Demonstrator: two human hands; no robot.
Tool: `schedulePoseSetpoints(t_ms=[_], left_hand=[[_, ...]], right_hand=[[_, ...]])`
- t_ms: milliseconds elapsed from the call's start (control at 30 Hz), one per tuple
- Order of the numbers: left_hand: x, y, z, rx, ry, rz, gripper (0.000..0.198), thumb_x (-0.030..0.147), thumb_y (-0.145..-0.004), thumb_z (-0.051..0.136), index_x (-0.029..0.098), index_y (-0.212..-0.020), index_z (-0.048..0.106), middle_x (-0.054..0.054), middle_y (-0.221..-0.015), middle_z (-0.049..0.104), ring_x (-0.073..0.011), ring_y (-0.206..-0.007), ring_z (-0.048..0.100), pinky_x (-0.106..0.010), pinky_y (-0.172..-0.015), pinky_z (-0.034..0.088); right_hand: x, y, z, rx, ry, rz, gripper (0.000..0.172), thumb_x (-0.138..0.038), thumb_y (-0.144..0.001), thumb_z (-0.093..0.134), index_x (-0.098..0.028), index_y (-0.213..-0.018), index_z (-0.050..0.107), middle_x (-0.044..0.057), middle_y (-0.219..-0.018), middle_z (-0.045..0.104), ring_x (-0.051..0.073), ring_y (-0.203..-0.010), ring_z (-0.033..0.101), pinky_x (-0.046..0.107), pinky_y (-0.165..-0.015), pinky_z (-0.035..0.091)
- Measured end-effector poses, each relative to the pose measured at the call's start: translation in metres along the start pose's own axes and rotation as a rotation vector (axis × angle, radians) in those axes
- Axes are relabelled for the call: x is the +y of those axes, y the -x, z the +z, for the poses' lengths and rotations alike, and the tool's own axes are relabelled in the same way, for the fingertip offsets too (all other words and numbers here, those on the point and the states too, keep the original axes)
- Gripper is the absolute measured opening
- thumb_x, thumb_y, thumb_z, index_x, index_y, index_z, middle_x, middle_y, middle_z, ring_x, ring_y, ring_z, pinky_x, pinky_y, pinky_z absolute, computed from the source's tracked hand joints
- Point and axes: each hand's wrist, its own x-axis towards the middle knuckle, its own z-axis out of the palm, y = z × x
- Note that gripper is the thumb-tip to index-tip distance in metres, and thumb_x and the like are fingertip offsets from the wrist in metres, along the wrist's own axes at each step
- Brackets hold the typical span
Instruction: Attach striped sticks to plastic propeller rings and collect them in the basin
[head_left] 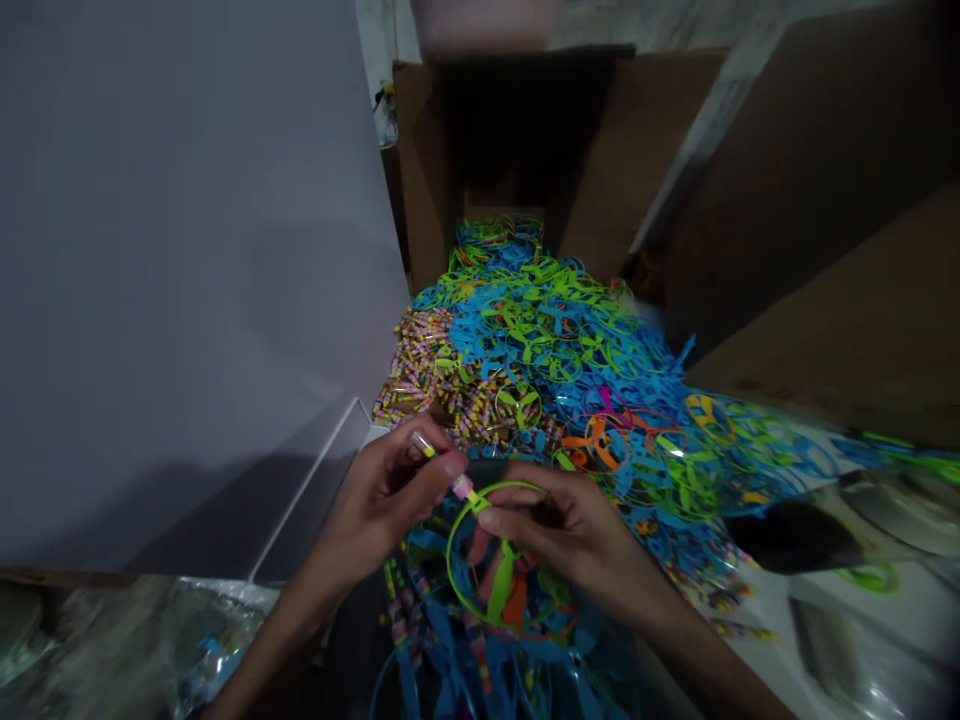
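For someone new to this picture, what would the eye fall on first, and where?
The eye goes first to the big heap of blue and green plastic propeller rings, which fills the middle of the view inside a cardboard box. Below it, at the bottom centre, the left hand holds a striped stick and the right hand holds a green propeller ring. A pile of striped sticks lies at the heap's left edge.

cardboard box (420, 150) ahead | plastic rotors (555, 340) heaped inside | sticks (416, 370) left of rotors | panel (187, 280) further left
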Motion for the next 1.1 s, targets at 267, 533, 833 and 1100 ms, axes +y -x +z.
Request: schedulePoseSetpoints(t_ms=[267,533,833,1100], left_hand=[[-0.005,0.002,0.012,0.016,0.026,0.077,0.022,0.035,-0.097,0.058,0.019,-0.082,0.055,0.004,-0.073,0.048,-0.0091,-0.063,0.040,-0.023,-0.057,0.033],[-0.007,0.010,0.023,0.098,0.075,0.112,0.020,0.034,-0.098,0.056,0.020,-0.084,0.054,0.003,-0.074,0.048,-0.0101,-0.065,0.041,-0.024,-0.060,0.033],[-0.027,-0.010,0.010,0.024,0.269,-0.046,0.028,0.042,-0.092,0.064,0.018,-0.081,0.052,0.005,-0.067,0.046,-0.0076,-0.054,0.036,-0.019,-0.048,0.028],[-0.022,-0.018,0.001,-0.039,0.191,-0.063,0.037,0.052,-0.091,0.058,0.016,-0.081,0.061,0.001,-0.068,0.056,-0.0097,-0.059,0.050,-0.020,-0.055,0.038]], right_hand=[[0.003,-0.001,-0.002,-0.082,-0.142,0.072,0.018,-0.034,-0.086,0.072,-0.018,-0.086,0.064,0.001,-0.071,0.075,0.014,-0.056,0.069,0.023,-0.054,0.050],[0.004,0.002,-0.003,-0.024,-0.108,0.078,0.025,-0.039,-0.081,0.076,-0.017,-0.081,0.065,0.000,-0.067,0.072,0.012,-0.056,0.064,0.021,-0.052,0.044],[-0.002,-0.007,-0.003,-0.028,0.037,0.037,0.026,-0.043,-0.086,0.071,-0.018,-0.081,0.065,0.001,-0.072,0.074,0.014,-0.059,0.068,0.024,-0.059,0.047],[-0.004,-0.007,-0.014,-0.049,0.039,0.082,0.026,-0.043,-0.087,0.069,-0.017,-0.089,0.068,0.002,-0.080,0.075,0.016,-0.068,0.071,0.027,-0.065,0.053]])
